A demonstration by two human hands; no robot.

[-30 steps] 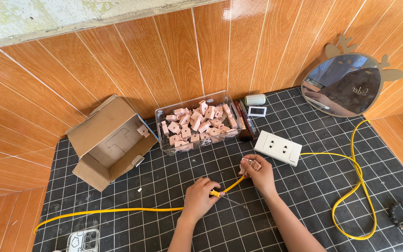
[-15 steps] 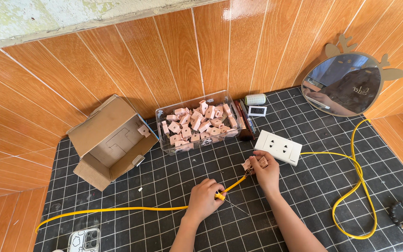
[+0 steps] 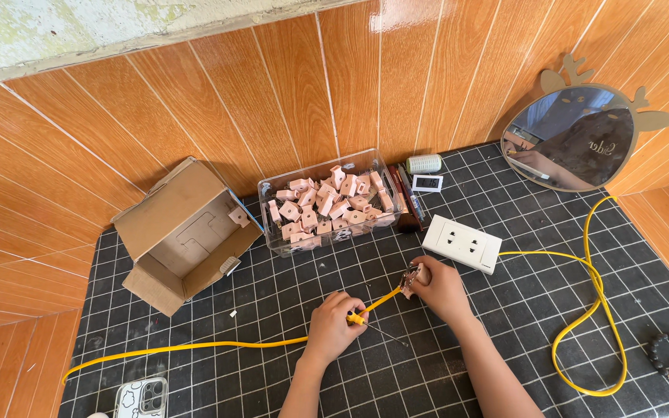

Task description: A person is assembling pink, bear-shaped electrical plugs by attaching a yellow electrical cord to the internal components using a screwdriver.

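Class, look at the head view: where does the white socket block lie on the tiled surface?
The white socket block lies right of centre, just below the clear bin of pink parts and just above the right hand.

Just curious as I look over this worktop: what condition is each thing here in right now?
Left hand: closed on the screwdriver.
Right hand: gripping a small plug part at the yellow cable end.
Yellow cable: slack across the mat.
Cardboard box: open, on its side.
Clear tub: uncovered, full of pink pieces.
White socket strip: flat, nothing plugged in.
Mirror: leaning on the wall.
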